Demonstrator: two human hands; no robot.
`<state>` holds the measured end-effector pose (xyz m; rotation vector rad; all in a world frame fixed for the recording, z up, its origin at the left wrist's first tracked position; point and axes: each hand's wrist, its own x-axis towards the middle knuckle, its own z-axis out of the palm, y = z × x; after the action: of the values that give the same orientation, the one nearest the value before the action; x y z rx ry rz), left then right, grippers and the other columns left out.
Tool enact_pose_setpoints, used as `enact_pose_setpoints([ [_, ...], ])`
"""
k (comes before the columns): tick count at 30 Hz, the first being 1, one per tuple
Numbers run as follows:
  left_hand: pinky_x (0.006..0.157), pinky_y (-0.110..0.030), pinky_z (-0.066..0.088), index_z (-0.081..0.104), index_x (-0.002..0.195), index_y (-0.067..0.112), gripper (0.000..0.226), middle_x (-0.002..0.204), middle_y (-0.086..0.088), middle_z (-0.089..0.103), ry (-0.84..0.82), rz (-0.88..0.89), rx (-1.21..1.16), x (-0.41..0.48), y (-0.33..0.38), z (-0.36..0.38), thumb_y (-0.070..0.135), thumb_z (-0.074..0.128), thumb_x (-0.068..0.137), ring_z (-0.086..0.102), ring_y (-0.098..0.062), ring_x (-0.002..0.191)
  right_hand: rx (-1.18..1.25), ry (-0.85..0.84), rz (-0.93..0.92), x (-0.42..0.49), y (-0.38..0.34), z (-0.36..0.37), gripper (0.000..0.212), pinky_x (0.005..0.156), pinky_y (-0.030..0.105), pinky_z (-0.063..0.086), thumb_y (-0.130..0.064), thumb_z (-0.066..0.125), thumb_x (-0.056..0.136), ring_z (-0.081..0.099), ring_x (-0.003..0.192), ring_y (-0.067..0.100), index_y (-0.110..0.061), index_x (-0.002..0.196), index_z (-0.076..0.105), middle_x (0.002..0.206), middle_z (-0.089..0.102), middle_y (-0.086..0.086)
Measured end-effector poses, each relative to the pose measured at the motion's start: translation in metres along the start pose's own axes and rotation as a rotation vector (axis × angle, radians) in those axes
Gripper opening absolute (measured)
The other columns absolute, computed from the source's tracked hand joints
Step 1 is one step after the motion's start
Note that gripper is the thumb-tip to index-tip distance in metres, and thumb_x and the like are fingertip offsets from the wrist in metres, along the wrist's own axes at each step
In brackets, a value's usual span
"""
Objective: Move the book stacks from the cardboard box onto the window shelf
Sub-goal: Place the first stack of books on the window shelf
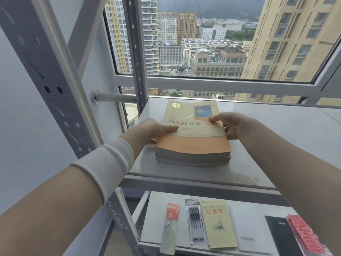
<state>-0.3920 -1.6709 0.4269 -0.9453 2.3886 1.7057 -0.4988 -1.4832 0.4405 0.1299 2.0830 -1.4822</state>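
Big window (203, 43) glass stands behind the flat grey metal shelf (276, 130). One stack of orange-and-cream paper books (193, 130) sits on the shelf's left part, near the grey post, back from the front edge. Lots of bare shelf lies to its right. The left hand (155, 129) and right hand (234, 124) each grip a side of the stack, thumbs on top. I count at least three books. Six flat things (217, 222) lie on the lower shelf (158, 218).
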Motion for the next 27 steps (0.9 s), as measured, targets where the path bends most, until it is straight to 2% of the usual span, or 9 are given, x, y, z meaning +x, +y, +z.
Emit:
enact_pose_setpoints([
  [3,0.090,-0.033,0.053,0.053,0.124,0.005,0.066,0.109,-0.008,0.060,0.005,0.006,0.023,0.0018,0.0008,-0.0003,0.037,0.078,0.072,0.061,-0.022,0.097,-0.058,0.013,-0.020,0.0004,-0.0042,-0.0003,0.028,0.079,0.037,0.052,-0.018,0.062,0.088,0.060,0.081,0.021,-0.009,0.113,0.052,0.098,0.056,0.008],
  [7,0.074,-0.027,0.052,0.052,0.124,0.003,0.065,0.106,-0.008,0.055,0.033,0.034,0.120,0.0026,0.0029,-0.0009,0.040,0.075,0.076,0.057,-0.021,0.092,-0.073,0.025,-0.024,0.0017,-0.0048,0.0037,0.037,0.086,0.033,0.050,-0.021,0.063,0.089,0.057,0.093,0.021,-0.006,0.121,0.054,0.082,0.057,0.005],
  [9,0.081,-0.030,0.053,0.050,0.126,0.002,0.069,0.109,-0.008,0.055,0.030,0.037,0.149,0.0047,0.0037,-0.0030,0.043,0.074,0.075,0.058,-0.022,0.095,-0.088,0.028,-0.022,0.0008,-0.0049,0.0046,0.040,0.089,0.034,0.049,-0.023,0.063,0.089,0.058,0.096,0.021,-0.005,0.124,0.053,0.083,0.058,0.005],
  [11,0.090,-0.031,0.053,0.050,0.129,0.002,0.072,0.117,-0.009,0.057,0.019,0.035,0.152,0.0074,0.0040,-0.0042,0.043,0.074,0.075,0.059,-0.022,0.100,-0.105,0.029,-0.023,-0.0010,-0.0055,0.0050,0.042,0.091,0.034,0.049,-0.024,0.062,0.089,0.059,0.100,0.022,-0.004,0.125,0.052,0.097,0.061,0.008],
  [13,0.090,-0.030,0.052,0.050,0.129,0.002,0.072,0.119,-0.010,0.057,0.017,0.035,0.162,0.0087,0.0045,-0.0042,0.044,0.074,0.075,0.058,-0.021,0.099,-0.116,0.030,-0.018,-0.0013,-0.0054,0.0048,0.043,0.093,0.034,0.049,-0.026,0.062,0.089,0.058,0.096,0.021,-0.004,0.126,0.051,0.104,0.061,0.010],
  [16,0.089,-0.029,0.051,0.048,0.129,0.003,0.073,0.111,-0.007,0.053,0.032,0.034,0.183,0.0100,0.0043,-0.0038,0.045,0.073,0.075,0.057,-0.021,0.096,-0.111,0.023,-0.001,-0.0011,-0.0049,0.0049,0.043,0.087,0.034,0.049,-0.026,0.062,0.089,0.057,0.090,0.021,-0.004,0.124,0.052,0.081,0.059,0.007],
  [21,0.084,-0.028,0.055,0.054,0.115,0.006,0.061,0.111,-0.009,0.061,0.007,0.015,0.154,0.0100,0.0015,-0.0051,0.047,0.073,0.075,0.063,-0.021,0.096,-0.118,0.031,0.004,0.0000,-0.0051,0.0044,0.042,0.086,0.031,0.048,-0.027,0.062,0.089,0.057,0.069,0.017,-0.005,0.124,0.052,0.075,0.055,0.005],
  [24,0.073,-0.024,0.054,0.055,0.107,0.006,0.051,0.102,-0.009,0.066,-0.030,-0.011,0.094,0.0082,0.0013,-0.0076,0.042,0.073,0.076,0.064,-0.020,0.088,-0.150,0.038,0.005,0.0031,-0.0050,0.0036,0.046,0.100,0.034,0.046,-0.030,0.062,0.089,0.058,0.090,0.020,-0.006,0.126,0.051,0.087,0.059,0.006],
  [27,0.077,-0.026,0.054,0.052,0.102,0.005,0.047,0.091,-0.006,0.063,-0.026,-0.010,0.079,0.0073,0.0015,-0.0071,0.038,0.074,0.077,0.062,-0.021,0.092,-0.178,0.041,0.008,0.0052,-0.0059,0.0033,0.048,0.103,0.036,0.045,-0.031,0.063,0.088,0.060,0.110,0.022,-0.006,0.127,0.051,0.100,0.060,0.008],
])
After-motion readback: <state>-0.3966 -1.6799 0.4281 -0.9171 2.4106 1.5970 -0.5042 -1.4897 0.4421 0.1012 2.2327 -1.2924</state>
